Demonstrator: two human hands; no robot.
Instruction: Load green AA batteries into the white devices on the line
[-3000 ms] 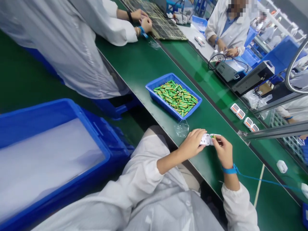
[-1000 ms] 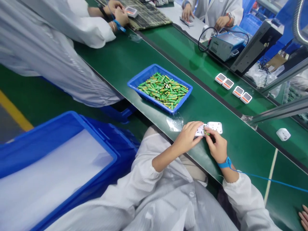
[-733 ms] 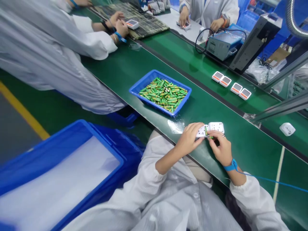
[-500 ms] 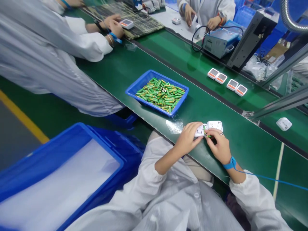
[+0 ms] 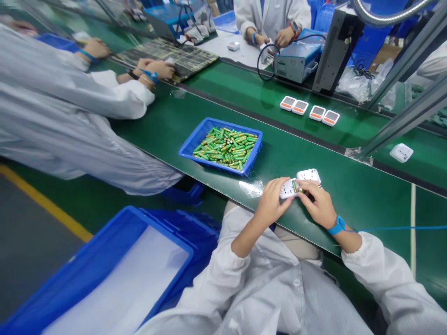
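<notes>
My left hand [image 5: 273,200] grips a small white device [image 5: 287,190] just above the green table's near edge, its back turned up. One green battery [image 5: 294,186] lies in the device's open slot. At the slot's right end, my right hand [image 5: 317,202] pinches another green battery, mostly hidden by the fingers. Just behind that hand a second white device [image 5: 308,175] lies back up on the table. Left of my hands stands a blue tray [image 5: 184,148] heaped with green-and-gold batteries [image 5: 226,146].
Clear plastic film [image 5: 251,188] lies by the tray. Several white devices with screens [image 5: 317,112] sit on the far belt, and another white unit [image 5: 401,152] lies right. A blue bin [image 5: 139,218] stands lower left. A blue cord trails from my right wristband [image 5: 337,225]. Co-workers sit left and opposite.
The head view has shifted, so the bench appears turned slightly. My right fingers have moved in closer over the slot, and the battery in them now shows less.
</notes>
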